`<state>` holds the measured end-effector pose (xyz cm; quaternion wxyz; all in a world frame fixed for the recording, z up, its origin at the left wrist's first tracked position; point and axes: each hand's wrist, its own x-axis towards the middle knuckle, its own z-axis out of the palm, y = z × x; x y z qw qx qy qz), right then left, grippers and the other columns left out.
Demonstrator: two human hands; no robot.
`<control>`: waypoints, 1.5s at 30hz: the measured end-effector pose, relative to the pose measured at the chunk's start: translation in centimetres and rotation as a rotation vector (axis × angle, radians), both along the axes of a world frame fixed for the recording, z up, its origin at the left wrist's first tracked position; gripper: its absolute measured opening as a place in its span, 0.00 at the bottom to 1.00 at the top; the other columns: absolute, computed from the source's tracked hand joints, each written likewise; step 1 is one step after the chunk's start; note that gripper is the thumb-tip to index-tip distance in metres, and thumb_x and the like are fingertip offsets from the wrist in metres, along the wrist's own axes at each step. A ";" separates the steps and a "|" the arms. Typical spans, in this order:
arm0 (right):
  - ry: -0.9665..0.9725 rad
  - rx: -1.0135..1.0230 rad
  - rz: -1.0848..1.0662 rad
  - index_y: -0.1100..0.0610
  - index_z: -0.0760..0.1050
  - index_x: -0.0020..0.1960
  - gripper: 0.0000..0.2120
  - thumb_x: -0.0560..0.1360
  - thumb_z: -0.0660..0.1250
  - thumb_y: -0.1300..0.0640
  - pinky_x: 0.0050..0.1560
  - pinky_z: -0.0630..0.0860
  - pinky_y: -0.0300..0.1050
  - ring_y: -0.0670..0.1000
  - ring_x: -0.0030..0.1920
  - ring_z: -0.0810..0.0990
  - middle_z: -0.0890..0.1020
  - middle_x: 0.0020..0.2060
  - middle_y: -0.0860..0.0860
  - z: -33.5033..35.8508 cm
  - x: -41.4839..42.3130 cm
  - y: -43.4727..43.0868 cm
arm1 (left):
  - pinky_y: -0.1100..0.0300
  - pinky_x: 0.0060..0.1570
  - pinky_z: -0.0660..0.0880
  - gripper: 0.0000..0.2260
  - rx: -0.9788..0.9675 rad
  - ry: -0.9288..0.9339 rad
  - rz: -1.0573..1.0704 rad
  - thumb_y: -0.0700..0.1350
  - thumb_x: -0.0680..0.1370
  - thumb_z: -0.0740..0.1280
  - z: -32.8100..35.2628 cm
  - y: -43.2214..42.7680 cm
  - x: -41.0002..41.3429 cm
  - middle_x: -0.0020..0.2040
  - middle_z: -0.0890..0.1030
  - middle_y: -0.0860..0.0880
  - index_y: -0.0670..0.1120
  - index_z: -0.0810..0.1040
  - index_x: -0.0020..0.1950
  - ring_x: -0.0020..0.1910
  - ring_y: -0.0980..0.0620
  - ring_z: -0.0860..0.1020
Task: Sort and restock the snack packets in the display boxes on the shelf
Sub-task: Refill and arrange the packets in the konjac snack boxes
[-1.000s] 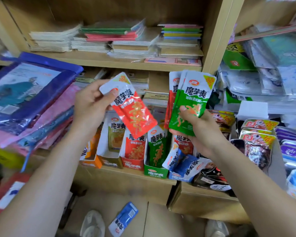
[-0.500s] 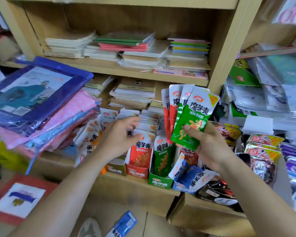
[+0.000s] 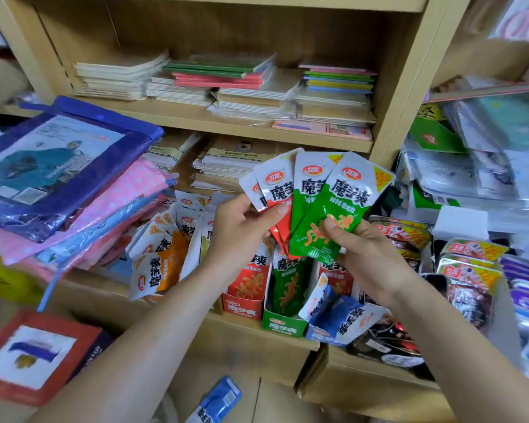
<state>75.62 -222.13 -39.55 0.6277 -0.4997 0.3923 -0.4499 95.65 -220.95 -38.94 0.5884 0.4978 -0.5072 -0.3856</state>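
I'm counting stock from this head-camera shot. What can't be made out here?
Head view:
- Red packets: lower parts hidden by green packets and left hand; count unclear.
- Red display box: left side hidden by the left forearm.
- Blue packet on the floor: blurred, cut off by bottom edge.

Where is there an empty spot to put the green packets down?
Only a thin bare strip of the upper shelf board in front of the notebook stacks, with open room above them. Lower down it is crowded: display boxes, orange packets and blue packets fill the ledge to its edge.
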 end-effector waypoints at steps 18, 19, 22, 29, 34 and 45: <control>0.729 -0.456 -0.061 0.48 0.83 0.54 0.13 0.71 0.79 0.56 0.40 0.76 0.37 0.44 0.36 0.81 0.86 0.44 0.44 -2.0 -0.1 -2.2 | 0.62 0.37 0.78 0.08 -0.075 0.056 0.300 0.42 0.77 0.74 0.0 -0.4 6.8 0.45 0.87 0.52 0.43 0.84 0.55 0.42 0.57 0.85; 0.757 -0.474 -0.112 0.48 0.83 0.55 0.15 0.71 0.79 0.57 0.37 0.75 0.36 0.43 0.33 0.78 0.86 0.43 0.44 -2.2 -0.4 -2.4 | 0.59 0.39 0.79 0.08 -0.076 0.035 0.305 0.43 0.76 0.74 -0.2 -0.4 6.9 0.46 0.87 0.52 0.44 0.84 0.54 0.44 0.55 0.85; 0.704 -0.437 -0.126 0.52 0.82 0.58 0.16 0.72 0.79 0.59 0.36 0.74 0.33 0.41 0.31 0.77 0.86 0.41 0.46 -2.5 -0.9 -2.5 | 0.54 0.45 0.81 0.05 -0.128 -0.007 0.368 0.44 0.75 0.76 -0.3 -0.2 7.2 0.47 0.87 0.53 0.49 0.85 0.50 0.47 0.54 0.85; 0.791 -0.613 0.021 0.48 0.78 0.66 0.25 0.71 0.79 0.55 0.45 0.72 0.30 0.44 0.51 0.79 0.80 0.59 0.44 -0.9 0.5 -1.2 | 0.66 0.40 0.78 0.08 -0.127 -0.086 0.422 0.45 0.76 0.75 -0.4 0.5 7.9 0.49 0.86 0.56 0.48 0.84 0.55 0.47 0.59 0.85; 0.803 -0.650 0.375 0.50 0.82 0.61 0.18 0.72 0.78 0.59 0.52 0.67 0.26 0.38 0.55 0.76 0.82 0.57 0.45 0.2 2.0 -0.2 | 0.56 0.46 0.81 0.07 -0.083 -0.095 0.297 0.44 0.77 0.75 -0.5 1.5 8.7 0.50 0.87 0.54 0.50 0.85 0.54 0.50 0.55 0.85; 0.886 -0.701 -0.155 0.56 0.85 0.56 0.10 0.77 0.71 0.65 0.57 0.80 0.38 0.48 0.51 0.84 0.86 0.52 0.49 -1.2 -0.1 -2.7 | 0.48 0.42 0.82 0.14 -0.022 -0.560 0.184 0.55 0.73 0.74 -3.9 2.2 6.4 0.45 0.86 0.58 0.53 0.84 0.55 0.43 0.58 0.84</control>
